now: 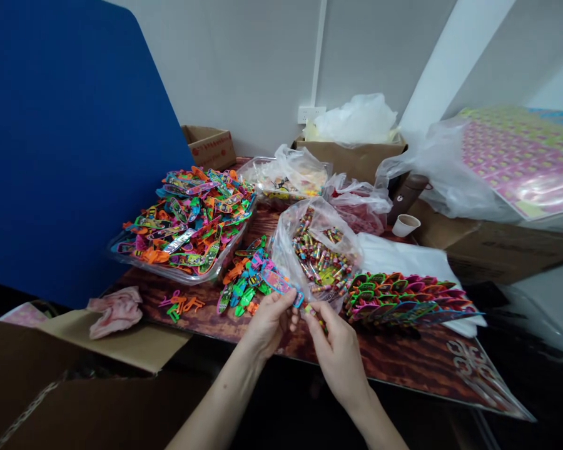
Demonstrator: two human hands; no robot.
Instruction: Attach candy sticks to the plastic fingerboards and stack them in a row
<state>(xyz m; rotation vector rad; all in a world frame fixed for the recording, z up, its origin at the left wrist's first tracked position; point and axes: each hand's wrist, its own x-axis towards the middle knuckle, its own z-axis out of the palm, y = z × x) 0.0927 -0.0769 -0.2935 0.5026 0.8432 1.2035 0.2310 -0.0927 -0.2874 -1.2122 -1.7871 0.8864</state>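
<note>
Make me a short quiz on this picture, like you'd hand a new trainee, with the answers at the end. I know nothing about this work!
1. What does the person's left grip hold?
2. True or false: in the picture, the paper cup stands to the right of the heaped plastic tray.
3. What colour is the crumpled cloth at the left of the picture?
A. Green
B. Pale pink
C. Black

Key:
1. A printed toy board with a blue edge.
2. True.
3. B.
</note>
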